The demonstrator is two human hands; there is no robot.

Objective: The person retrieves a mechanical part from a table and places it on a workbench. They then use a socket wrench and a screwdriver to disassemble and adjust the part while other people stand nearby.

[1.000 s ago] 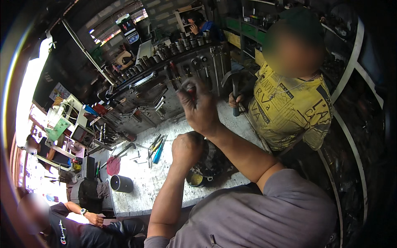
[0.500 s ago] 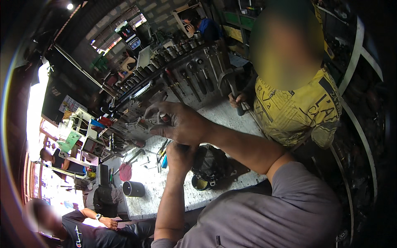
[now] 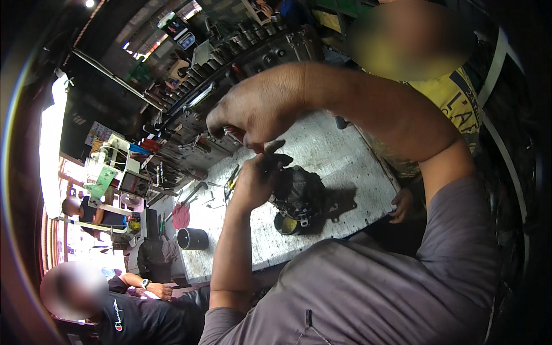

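Note:
My right hand (image 3: 259, 109) is raised above the bench, fingers curled round a small red, tube-like thing (image 3: 257, 147). Its red end points down at my left hand (image 3: 253, 183), close to the fingers; whether they touch I cannot tell. Some fingers of my left hand are stretched out and look dark with grime. Just right of it, a dark, blocky metal casing (image 3: 302, 192) stands on the pale workbench (image 3: 345, 155). In front of the casing sits a small dark cup (image 3: 286, 225) with something yellowish in it.
A grey cylinder (image 3: 192, 238) and a pink cloth (image 3: 180, 215) lie at the bench's left. Behind, a rack holds several sockets (image 3: 241, 40) and hand tools. A person in a yellow shirt (image 3: 448, 95) stands at the right, another in black (image 3: 155, 316) sits lower left.
My right hand has turned over and tipped the red thing downward toward my left hand. My left hand's fingers have stretched out. The yellow-shirted person's hammer-like tool has left view.

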